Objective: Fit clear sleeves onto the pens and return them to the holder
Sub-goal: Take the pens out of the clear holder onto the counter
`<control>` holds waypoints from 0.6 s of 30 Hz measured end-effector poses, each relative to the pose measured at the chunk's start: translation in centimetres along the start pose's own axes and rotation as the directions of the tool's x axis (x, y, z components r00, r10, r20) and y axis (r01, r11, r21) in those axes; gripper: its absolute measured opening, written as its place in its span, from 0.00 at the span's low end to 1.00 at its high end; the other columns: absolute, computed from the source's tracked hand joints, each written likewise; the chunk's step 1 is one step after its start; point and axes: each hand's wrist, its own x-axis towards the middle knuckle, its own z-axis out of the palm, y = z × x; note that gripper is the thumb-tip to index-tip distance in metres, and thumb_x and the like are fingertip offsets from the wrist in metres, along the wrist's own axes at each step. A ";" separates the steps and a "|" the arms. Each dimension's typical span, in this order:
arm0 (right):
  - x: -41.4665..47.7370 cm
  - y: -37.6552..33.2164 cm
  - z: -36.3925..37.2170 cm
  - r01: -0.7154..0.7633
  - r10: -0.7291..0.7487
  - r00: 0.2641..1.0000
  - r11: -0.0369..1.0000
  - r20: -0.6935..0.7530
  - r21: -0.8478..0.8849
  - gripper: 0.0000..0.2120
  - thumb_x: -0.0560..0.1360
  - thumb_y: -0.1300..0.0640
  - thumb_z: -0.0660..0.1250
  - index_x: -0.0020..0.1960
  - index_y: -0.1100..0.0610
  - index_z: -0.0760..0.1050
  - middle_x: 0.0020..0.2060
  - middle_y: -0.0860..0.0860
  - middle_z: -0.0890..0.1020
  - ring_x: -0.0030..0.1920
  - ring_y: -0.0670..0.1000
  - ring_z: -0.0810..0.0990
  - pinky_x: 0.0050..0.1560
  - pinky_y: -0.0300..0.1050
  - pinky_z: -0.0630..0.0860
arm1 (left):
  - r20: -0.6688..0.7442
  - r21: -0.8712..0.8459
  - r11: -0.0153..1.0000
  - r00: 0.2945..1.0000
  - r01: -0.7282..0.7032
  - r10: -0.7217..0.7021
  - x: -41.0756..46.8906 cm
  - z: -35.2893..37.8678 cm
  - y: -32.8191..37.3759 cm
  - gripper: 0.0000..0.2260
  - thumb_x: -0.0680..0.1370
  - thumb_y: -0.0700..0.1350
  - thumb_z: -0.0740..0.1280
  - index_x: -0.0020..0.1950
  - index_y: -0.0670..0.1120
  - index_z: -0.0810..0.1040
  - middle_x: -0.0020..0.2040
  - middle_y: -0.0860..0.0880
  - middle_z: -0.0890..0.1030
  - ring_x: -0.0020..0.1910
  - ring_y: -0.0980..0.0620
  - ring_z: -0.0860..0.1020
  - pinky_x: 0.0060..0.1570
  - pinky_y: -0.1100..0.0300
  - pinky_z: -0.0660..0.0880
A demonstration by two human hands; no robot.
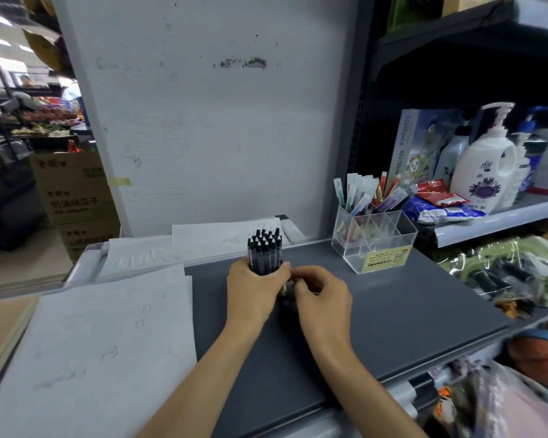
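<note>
So the left hand (255,286) is gripping the bundle of black pens (265,248) with its fingers (282,270) wrapped around the lower half. It's holding the bundle upright on the grey bench (393,308), long axis pretty much vertical, tips pointing up. The right hand (321,295) is sitting just to the right of the bundle's base, touching it. Its fingers are curled in tight, but I honestly can't tell if they're pinching one pen or only fiddling at the bottom, since that spot is hidden.

The big thing for the next move, I'd say: any pen needs to be coming out of the bundle along that upright axis, and the right hand is the one nearer the clear holder (393,248). That's standing well apart, back and to the right near the shelf (500,218), with sleeved pens (361,192) leaning in its rear compartments and the front ones looking vacant. Bare bench is lying between hand and holder. Paper sheets (108,327) are crowding the left side.
</note>
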 end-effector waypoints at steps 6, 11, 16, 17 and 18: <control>-0.4 -0.8 0.2 -0.007 -0.038 0.988 0.957 0.151 0.289 0.21 0.79 0.69 0.64 0.67 0.51 0.78 0.59 0.47 0.83 0.58 0.41 0.81 0.55 0.35 0.78 | 0.020 -0.108 0.994 1.000 -0.003 0.005 0.1 -0.2 0.4 0.05 0.73 0.39 0.79 0.46 0.42 0.85 0.38 0.47 0.87 0.36 0.51 0.85 0.35 0.56 0.80; -0.2 -1.0 1.0 -0.076 -0.033 0.944 0.946 0.328 0.314 0.23 0.74 0.56 0.74 0.68 0.51 0.77 0.63 0.51 0.83 0.64 0.47 0.81 0.64 0.45 0.78 | 0.202 -0.154 0.985 0.979 0.074 -0.042 0.0 -0.1 0.8 0.07 0.72 0.31 0.76 0.45 0.42 0.87 0.42 0.41 0.87 0.40 0.47 0.87 0.38 0.58 0.82; 1.1 -1.3 1.7 -0.057 -0.036 0.955 0.952 0.294 0.301 0.16 0.73 0.59 0.80 0.58 0.50 0.81 0.51 0.44 0.88 0.54 0.44 0.86 0.53 0.36 0.80 | 0.167 0.123 0.992 0.986 -0.031 0.010 0.4 -0.1 0.2 0.05 0.74 0.39 0.76 0.42 0.49 0.85 0.38 0.51 0.87 0.39 0.55 0.85 0.41 0.57 0.82; 1.4 -1.3 1.9 -0.071 -0.025 0.956 0.947 0.292 0.315 0.16 0.73 0.59 0.81 0.57 0.51 0.81 0.50 0.45 0.88 0.54 0.45 0.86 0.52 0.35 0.80 | 0.149 0.181 0.982 0.989 -0.051 0.024 0.4 -0.1 0.2 0.05 0.75 0.41 0.75 0.42 0.51 0.85 0.39 0.54 0.87 0.39 0.58 0.85 0.41 0.60 0.81; 1.7 -1.4 1.9 -0.095 -0.013 0.953 0.937 0.303 0.337 0.16 0.72 0.59 0.81 0.57 0.51 0.82 0.50 0.46 0.89 0.54 0.45 0.87 0.52 0.35 0.80 | 0.133 0.222 0.972 0.990 -0.071 0.042 0.4 0.0 0.2 0.06 0.76 0.43 0.73 0.42 0.53 0.85 0.39 0.57 0.87 0.38 0.61 0.84 0.40 0.63 0.79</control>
